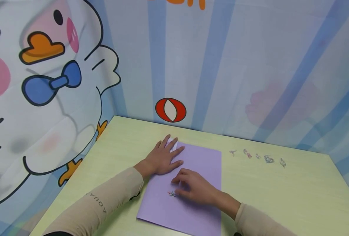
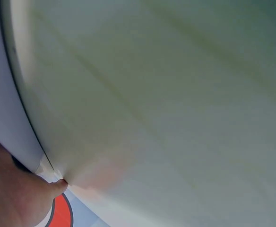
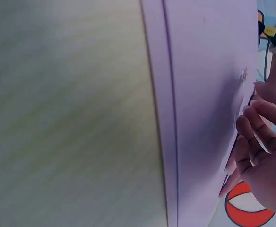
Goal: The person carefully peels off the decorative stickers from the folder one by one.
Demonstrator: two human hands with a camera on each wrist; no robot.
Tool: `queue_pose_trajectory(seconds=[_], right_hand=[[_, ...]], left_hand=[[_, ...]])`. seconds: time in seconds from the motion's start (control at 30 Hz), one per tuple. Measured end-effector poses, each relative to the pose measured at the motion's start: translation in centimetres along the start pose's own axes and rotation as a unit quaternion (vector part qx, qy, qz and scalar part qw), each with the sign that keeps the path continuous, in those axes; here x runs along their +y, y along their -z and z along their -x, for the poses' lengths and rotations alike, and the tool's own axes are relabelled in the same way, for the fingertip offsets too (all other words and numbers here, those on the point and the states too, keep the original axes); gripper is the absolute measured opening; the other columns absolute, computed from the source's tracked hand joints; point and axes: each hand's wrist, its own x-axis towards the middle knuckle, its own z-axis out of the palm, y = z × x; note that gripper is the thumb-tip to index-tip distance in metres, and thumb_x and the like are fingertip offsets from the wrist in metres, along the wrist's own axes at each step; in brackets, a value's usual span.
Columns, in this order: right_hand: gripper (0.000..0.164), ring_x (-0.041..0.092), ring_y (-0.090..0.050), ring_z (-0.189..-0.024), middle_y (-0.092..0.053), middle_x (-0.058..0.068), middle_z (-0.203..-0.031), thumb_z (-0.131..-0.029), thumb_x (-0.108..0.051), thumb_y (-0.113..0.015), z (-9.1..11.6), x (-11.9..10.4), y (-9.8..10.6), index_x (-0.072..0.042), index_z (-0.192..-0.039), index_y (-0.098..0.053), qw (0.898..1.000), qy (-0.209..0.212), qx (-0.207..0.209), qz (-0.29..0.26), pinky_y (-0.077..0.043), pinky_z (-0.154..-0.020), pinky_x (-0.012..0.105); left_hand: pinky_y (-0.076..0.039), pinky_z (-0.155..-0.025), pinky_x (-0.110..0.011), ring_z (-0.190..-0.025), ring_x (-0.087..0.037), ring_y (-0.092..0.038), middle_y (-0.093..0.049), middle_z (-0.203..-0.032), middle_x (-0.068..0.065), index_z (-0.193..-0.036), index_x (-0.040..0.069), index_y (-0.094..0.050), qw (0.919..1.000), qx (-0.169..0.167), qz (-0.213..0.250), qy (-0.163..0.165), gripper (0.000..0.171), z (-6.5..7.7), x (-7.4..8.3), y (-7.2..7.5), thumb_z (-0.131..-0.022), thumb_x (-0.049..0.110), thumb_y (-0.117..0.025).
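A purple sheet of paper point(image 1: 198, 209) lies on the table, and a second layer edge shows along its side in the right wrist view. My left hand point(image 1: 162, 159) rests on its upper left part with fingers spread; a small white piece point(image 1: 174, 146) shows between those fingers. Low over the middle of the sheet is my right hand point(image 1: 196, 188), its fingers loosely bent and thumb apart, holding nothing visible. Just left of the right thumb, a small red and green flower sticker point(image 1: 171, 194) lies on the purple paper. In the right wrist view the right fingers point(image 3: 256, 123) are loosely bent.
On the pale green table point(image 1: 280, 196), several small flower-like cutouts or stickers point(image 1: 268, 159) lie in a row to the right of the sheet. A printed cloth backdrop point(image 1: 186, 65) rises behind the table and along its left side.
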Motion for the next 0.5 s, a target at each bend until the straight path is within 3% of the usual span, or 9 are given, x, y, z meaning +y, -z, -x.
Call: queue_pose_trajectory(seconds=[0.23, 0.5], right_hand=[[0.017, 0.008, -0.059, -0.097, -0.064, -0.004, -0.107, -0.095, -0.015, -0.080, 0.2, -0.8, -0.7, -0.011, -0.111, -0.077, 0.999, 0.001, -0.023, 0.028, -0.052, -0.088, 0.029], [0.011, 0.008, -0.058, -0.098, -0.062, -0.006, -0.102, -0.093, -0.013, -0.082, 0.5, -1.3, -1.4, -0.013, -0.103, -0.077, 0.998, 0.005, -0.010, 0.067, -0.053, -0.088, 0.030]], left_hand=[[-0.021, -0.125, -0.063, -0.163, -0.042, -0.003, -0.014, -0.178, -0.010, -0.170, 0.034, -0.024, 1.0000, 0.000, -0.003, -0.001, 0.071, 0.1, 0.1, 0.2, -0.108, 0.069, -0.028], [-0.022, -0.125, -0.063, -0.162, -0.043, -0.004, -0.014, -0.178, -0.010, -0.170, 0.033, -0.025, 1.0000, 0.002, -0.004, -0.001, 0.072, 0.3, 0.2, 0.3, -0.108, 0.068, -0.027]])
